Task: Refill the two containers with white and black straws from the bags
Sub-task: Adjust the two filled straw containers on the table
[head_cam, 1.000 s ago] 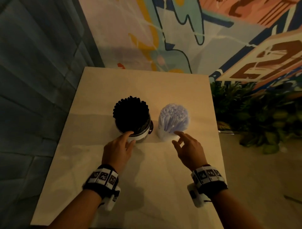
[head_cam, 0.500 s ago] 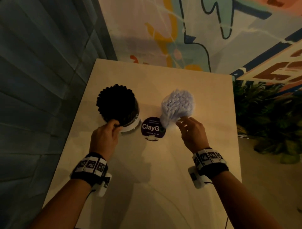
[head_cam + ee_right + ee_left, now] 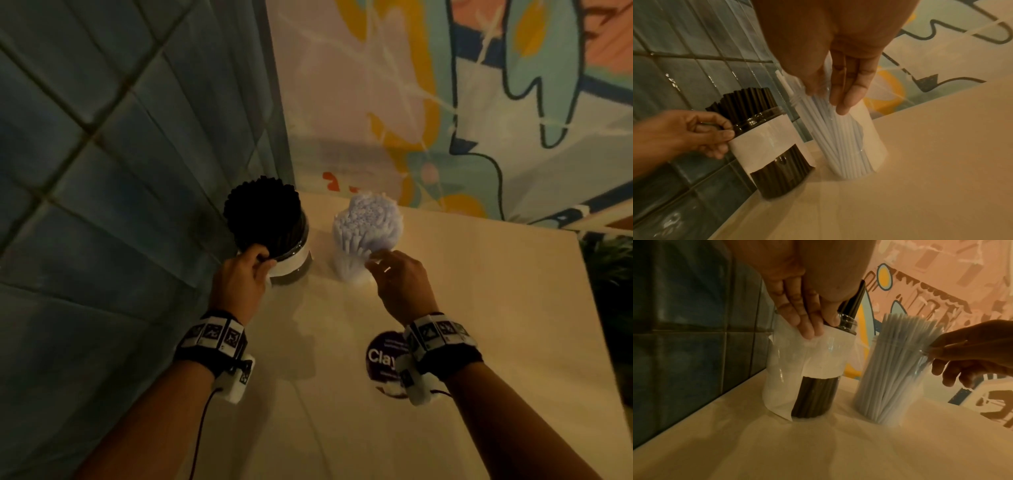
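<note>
From the head view, your left hand (image 3: 241,279) grips the rim of the black-straw jar (image 3: 291,260) just ahead of it; your right hand (image 3: 399,277) pinches the white-straw jar (image 3: 363,236). Left wrist view: fingers (image 3: 807,321) press the jar's paper label (image 3: 818,356) (thumb over the rim). Right wrist view: fingers (image 3: 846,91) clasp the clear rim.

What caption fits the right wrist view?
Left hand grips the rim of the black-straw container while right hand holds the white-straw container on the table.

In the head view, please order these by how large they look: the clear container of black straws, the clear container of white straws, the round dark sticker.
1. Clear container of black straws, slightly larger.
2. Clear container of white straws, nearly alike; ranking unsure.
3. Round dark sticker, smallest, partly hidden by the right wrist.
</note>
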A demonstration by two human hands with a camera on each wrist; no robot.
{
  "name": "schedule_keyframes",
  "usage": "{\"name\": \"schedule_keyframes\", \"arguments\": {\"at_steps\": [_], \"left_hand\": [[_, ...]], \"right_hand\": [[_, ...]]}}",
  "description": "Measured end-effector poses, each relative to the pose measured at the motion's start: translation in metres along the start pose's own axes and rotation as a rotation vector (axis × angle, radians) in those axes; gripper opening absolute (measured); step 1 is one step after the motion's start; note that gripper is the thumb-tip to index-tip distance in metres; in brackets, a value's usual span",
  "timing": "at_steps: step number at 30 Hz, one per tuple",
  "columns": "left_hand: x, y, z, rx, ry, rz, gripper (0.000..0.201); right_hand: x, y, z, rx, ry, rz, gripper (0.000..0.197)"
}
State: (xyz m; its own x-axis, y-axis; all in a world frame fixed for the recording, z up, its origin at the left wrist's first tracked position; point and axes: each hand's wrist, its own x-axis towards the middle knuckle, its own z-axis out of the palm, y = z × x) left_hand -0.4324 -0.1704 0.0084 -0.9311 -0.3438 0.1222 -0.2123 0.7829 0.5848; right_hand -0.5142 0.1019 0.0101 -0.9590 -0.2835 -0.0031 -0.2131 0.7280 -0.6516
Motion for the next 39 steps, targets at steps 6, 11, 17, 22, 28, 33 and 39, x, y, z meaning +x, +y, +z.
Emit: {"name": "schedule_keyframes", "arguments": {"at_steps": [6,11,17,22,28,33,39], "left_hand": [[0.067,-0.019,0.003,0.005,0.012,-0.013,0.012],[0.103,-0.020,0.015,0.026,0.020,0.011,0.015],[0.133,-0.014,0.023,0.024,0.022,0.030,0.017],[0.148,-0.012,0.026,0.037,0.028,0.014,0.016],[0.150,-0.011,0.027,0.026,0.035,-0.007,0.014],[0.148,-0.008,0.027,0.024,0.079,0.015,0.018],[0.142,-0.003,0.026,0.009,0.105,0.028,0.022]], "right_hand": [[0.061,-0.029,0.024,0.001,0.013,0.008,0.019],[0.096,-0.040,0.037,-0.006,0.023,0.007,0.018],[0.121,-0.043,0.045,0.006,0.049,-0.007,0.018],[0.127,-0.043,0.044,0.001,0.057,-0.014,0.017],[0.130,-0.043,0.045,0.015,0.047,-0.029,0.017],[0.137,-0.038,0.043,-0.016,0.037,-0.048,0.015],[0.141,-0.038,0.042,-0.039,0.025,-0.053,0.014]]}}
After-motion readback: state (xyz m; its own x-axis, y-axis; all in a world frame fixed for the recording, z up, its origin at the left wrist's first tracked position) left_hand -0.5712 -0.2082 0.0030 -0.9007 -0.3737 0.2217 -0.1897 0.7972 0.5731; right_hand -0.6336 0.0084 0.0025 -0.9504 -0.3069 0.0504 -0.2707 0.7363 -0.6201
